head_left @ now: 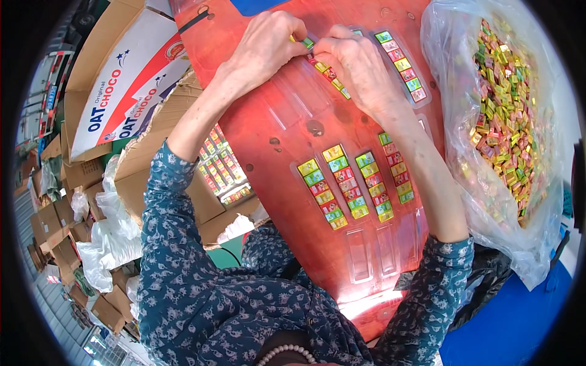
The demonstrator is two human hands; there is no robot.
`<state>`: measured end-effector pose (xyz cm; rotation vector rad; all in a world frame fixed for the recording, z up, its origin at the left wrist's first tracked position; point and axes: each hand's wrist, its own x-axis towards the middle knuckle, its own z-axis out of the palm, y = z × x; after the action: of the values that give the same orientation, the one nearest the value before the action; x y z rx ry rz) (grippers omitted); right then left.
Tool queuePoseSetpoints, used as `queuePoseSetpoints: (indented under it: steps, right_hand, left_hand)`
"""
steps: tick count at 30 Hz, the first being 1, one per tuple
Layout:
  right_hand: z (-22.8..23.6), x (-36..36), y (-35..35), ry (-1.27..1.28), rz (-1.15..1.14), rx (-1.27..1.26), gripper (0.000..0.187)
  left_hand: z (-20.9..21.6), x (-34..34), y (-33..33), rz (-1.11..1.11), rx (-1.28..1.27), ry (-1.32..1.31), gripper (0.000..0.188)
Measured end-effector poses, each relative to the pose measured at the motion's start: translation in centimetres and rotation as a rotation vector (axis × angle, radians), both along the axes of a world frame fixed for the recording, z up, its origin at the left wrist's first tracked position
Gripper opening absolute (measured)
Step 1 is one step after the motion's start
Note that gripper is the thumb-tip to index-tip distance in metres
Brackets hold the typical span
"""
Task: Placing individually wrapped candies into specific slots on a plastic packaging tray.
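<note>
My left hand point(265, 46) and my right hand point(354, 67) meet at the far part of a red tabletop point(268, 146). Both have bent, closed fingers over a row of small foil-wrapped candies point(329, 73) in a clear plastic tray point(293, 100). Green and yellow candies point(307, 43) show at the left fingertips, which pinch there. What the right fingertips hold is hidden behind the curled fingers. Beyond the right hand lies a filled candy strip point(400, 66). Nearer me, a tray holds several full candy rows point(347, 183) of mixed colours.
A large clear bag point(452, 110) of loose wrapped candies point(503, 122) stands at the right. Empty clear tray slots point(360, 256) lie near the table's front. On the left, an open carton point(146, 177) holds filled trays point(223, 165), beside a printed white-and-red box point(116, 104).
</note>
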<state>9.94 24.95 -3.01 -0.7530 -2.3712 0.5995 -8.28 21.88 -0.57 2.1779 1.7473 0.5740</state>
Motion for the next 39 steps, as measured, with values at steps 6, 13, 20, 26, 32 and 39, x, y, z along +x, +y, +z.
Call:
queuePoseSetpoints:
  steps: [6,13,20,26,32,39]
  right_hand:
    - [0.5,1.3,0.5,-0.086,-0.045,0.122,0.012]
    - [-0.1,1.1,0.5,-0.222,0.021,0.327,0.023]
    - [3.2,4.1,1.7,-0.162,-0.022,0.297,0.019]
    - [7.5,16.8,8.0,-0.072,-0.530,0.388,0.016]
    - [5.1,26.7,12.8,-0.267,-0.833,0.158,0.021]
    - [1.2,20.9,14.8,-0.271,-0.441,0.256,0.020]
  left_hand:
    - [-0.2,0.8,0.8,0.023,0.051,-0.021,0.022]
    - [-0.6,0.4,2.1,-0.009,0.036,0.023,0.021]
    - [-0.1,1.7,2.5,0.082,-0.064,-0.067,0.020]
    - [0.6,1.7,2.3,0.103,-0.077,-0.044,0.020]
    - [1.7,2.8,2.2,0.132,-0.162,-0.024,0.020]
    - [1.4,1.5,1.6,0.137,-0.186,0.019,0.021]
